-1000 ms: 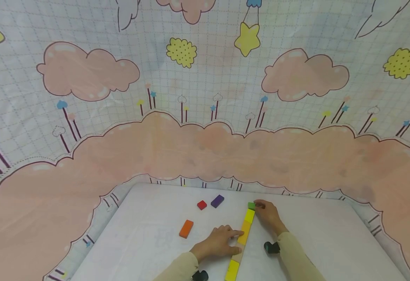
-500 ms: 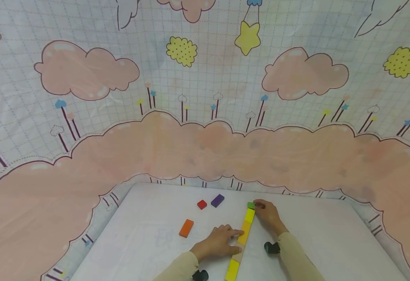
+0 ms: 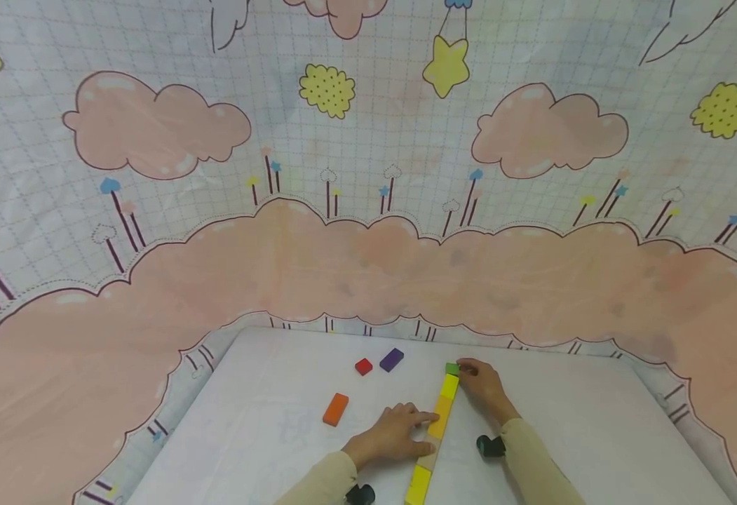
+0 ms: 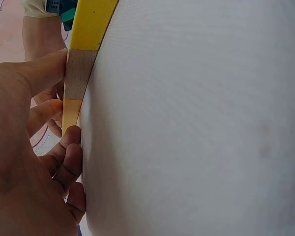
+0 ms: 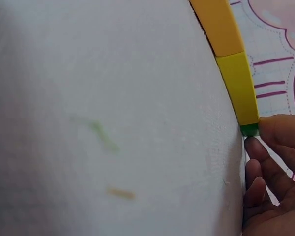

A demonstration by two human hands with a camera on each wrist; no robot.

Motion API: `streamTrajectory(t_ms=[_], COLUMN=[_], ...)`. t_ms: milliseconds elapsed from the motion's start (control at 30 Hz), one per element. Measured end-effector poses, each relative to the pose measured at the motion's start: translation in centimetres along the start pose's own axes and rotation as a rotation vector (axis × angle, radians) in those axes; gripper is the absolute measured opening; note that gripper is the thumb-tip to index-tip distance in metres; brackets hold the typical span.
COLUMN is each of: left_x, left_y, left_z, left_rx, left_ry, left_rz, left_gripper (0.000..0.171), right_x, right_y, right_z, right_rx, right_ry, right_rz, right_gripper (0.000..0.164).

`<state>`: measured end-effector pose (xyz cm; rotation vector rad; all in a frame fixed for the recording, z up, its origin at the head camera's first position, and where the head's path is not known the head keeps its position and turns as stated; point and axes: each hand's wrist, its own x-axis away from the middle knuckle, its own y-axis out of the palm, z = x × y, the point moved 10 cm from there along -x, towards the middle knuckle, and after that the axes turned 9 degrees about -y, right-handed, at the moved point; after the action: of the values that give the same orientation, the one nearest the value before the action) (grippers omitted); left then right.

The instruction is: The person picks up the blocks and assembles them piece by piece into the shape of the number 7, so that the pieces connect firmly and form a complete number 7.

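A straight row of blocks runs away from me: a near yellow block [image 3: 418, 485], a plain wood block [image 3: 428, 459], an orange-yellow block [image 3: 441, 414], a far yellow block [image 3: 449, 386] and a small green block [image 3: 452, 368] at the far end. My left hand [image 3: 388, 435] lies at the row's left side, index fingertip on the orange-yellow block and thumb on the wood block. Its other fingers rest near the table surface in the left wrist view. My right hand [image 3: 483, 386] pinches the green block between thumb and index finger, against the far yellow block.
Left of the row lie an orange block [image 3: 335, 409], a red block [image 3: 364, 367] and a purple block [image 3: 392, 360], each apart from the others. The white table [image 3: 595, 421] meets a patterned cloth backdrop [image 3: 368, 266] at its far edge.
Both hands and the row of blocks stay in place. Only a slight shift of the head view shows.
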<state>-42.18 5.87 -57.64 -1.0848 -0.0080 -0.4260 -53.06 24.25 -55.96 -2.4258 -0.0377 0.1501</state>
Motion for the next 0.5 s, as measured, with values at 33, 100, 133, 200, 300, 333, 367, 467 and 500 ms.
streamTrajectory(t_ms=[33, 100, 133, 200, 300, 333, 367, 467, 500], left_x=[-0.03, -0.04, -0.06, -0.05, -0.04, -0.04, -0.03, -0.04, -0.05], left_y=[0.00, 0.03, 0.04, 0.04, 0.02, 0.02, 0.01, -0.02, -0.03], left_z=[0.00, -0.01, -0.01, 0.00, 0.00, 0.00, 0.00, -0.02, -0.02], left_rx=[0.000, 0.003, 0.005, 0.008, 0.007, 0.006, 0.004, -0.006, -0.009], left_ry=[0.001, -0.001, -0.001, 0.000, 0.000, 0.001, 0.001, 0.003, 0.005], left_rz=[0.001, -0.001, -0.001, -0.002, -0.002, -0.001, -0.001, 0.002, 0.004], left_gripper=[0.052, 0.053, 0.053, 0.053, 0.053, 0.053, 0.053, 0.053, 0.053], right_x=[0.03, 0.11, 0.13, 0.18, 0.26, 0.28, 0.34, 0.45, 0.47], right_y=[-0.08, -0.26, -0.34, -0.49, -0.66, -0.68, -0.68, -0.47, -0.37], right_z=[-0.06, -0.05, 0.05, 0.17, 0.16, 0.06, -0.06, -0.28, -0.27], right_rx=[0.002, 0.001, 0.001, -0.003, -0.010, -0.007, -0.010, -0.013, -0.018], right_ry=[-0.006, -0.008, -0.008, -0.010, -0.024, -0.038, -0.047, -0.063, -0.060], right_rz=[0.000, 0.003, 0.004, 0.006, 0.012, 0.010, 0.008, -0.007, -0.014], right_gripper=[0.036, 0.037, 0.037, 0.037, 0.036, 0.035, 0.035, 0.035, 0.035])
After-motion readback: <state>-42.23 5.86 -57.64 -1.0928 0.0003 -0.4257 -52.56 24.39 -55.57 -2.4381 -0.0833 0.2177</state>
